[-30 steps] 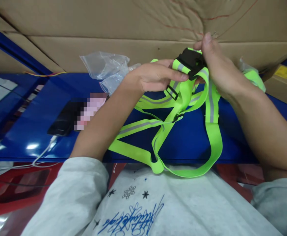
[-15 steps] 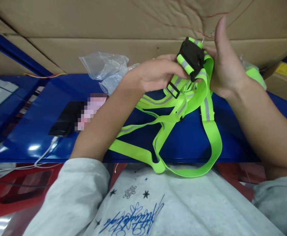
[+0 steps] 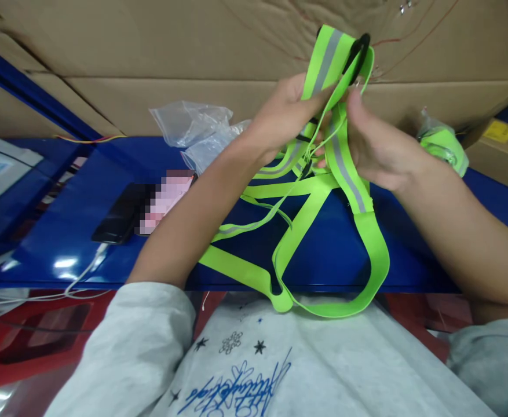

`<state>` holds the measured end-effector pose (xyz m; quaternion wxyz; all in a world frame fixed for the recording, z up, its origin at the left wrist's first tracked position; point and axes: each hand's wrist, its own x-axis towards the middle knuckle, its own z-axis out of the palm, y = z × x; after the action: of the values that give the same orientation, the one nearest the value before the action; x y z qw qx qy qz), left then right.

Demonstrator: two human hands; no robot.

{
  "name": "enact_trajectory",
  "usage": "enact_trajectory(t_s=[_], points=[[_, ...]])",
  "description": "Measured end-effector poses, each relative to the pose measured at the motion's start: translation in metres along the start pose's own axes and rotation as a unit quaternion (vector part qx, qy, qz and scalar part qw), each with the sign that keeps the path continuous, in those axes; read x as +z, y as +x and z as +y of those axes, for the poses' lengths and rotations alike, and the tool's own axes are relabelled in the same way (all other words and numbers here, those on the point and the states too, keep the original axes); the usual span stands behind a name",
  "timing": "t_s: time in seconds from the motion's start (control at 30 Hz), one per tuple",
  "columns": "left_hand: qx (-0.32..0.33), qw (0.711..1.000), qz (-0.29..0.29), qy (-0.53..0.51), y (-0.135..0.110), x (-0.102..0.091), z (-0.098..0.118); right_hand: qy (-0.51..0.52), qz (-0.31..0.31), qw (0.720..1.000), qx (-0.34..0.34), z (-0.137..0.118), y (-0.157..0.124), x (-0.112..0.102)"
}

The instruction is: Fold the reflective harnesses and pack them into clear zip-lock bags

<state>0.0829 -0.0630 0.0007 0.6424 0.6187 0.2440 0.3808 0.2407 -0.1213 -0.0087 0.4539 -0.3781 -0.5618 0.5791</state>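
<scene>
A neon-green reflective harness (image 3: pixel 344 159) with grey stripes is held up between my two hands over the blue table. My left hand (image 3: pixel 286 113) is closed on its straps, thumb across the front of a wide band. My right hand (image 3: pixel 377 139) grips the straps from the other side, its thumb pressed near the top. A black buckle (image 3: pixel 358 58) stands edge-on above my thumbs, partly hidden by the strap. Below, loose straps loop across the table (image 3: pixel 318 255) and hang over its front edge against my shirt.
Clear plastic bags (image 3: pixel 199 127) lie behind my left forearm. A black phone (image 3: pixel 121 214) with a white cable (image 3: pixel 84 272) rests at the left, beside a blurred pink item (image 3: pixel 167 200). Far right are a bagged green bundle (image 3: pixel 442 147) and a cardboard box (image 3: pixel 497 150). Cardboard sheets (image 3: pixel 149 46) stand behind.
The black buckle has turned from facing me to edge-on and risen. A striped band now stands up between my hands, and my right thumb has come down from upright onto the straps.
</scene>
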Motion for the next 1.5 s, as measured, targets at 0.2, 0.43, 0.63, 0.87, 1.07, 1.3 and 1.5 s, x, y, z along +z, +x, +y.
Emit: enact_trajectory(t_s=[0.2,0.43,0.63,0.87,1.07,1.3,1.5], points=[[0.157,0.974,0.057,0.152,0.000,0.005,-0.001,0.063,0.033,0.996,-0.055,0.000,-0.007,0.000],[0.125,0.991,0.008,0.040,0.003,0.000,0.002,0.078,-0.016,0.993,-0.086,-0.011,-0.006,-0.009],[0.093,0.995,-0.017,-0.030,0.000,-0.001,-0.003,0.027,0.070,0.997,-0.019,0.000,-0.002,0.001],[0.074,0.992,0.104,0.024,0.003,0.004,-0.007,0.055,0.081,0.995,-0.010,0.009,0.001,0.013],[0.130,0.983,0.115,0.054,0.010,-0.001,-0.018,0.030,0.074,0.997,-0.023,0.005,-0.003,0.023],[0.089,0.992,-0.084,0.031,0.000,-0.022,-0.002,0.030,0.028,0.996,-0.083,-0.010,-0.010,0.007],[0.068,0.972,-0.218,0.055,-0.014,-0.033,0.023,-0.032,0.058,0.985,-0.162,-0.021,-0.020,0.018]])
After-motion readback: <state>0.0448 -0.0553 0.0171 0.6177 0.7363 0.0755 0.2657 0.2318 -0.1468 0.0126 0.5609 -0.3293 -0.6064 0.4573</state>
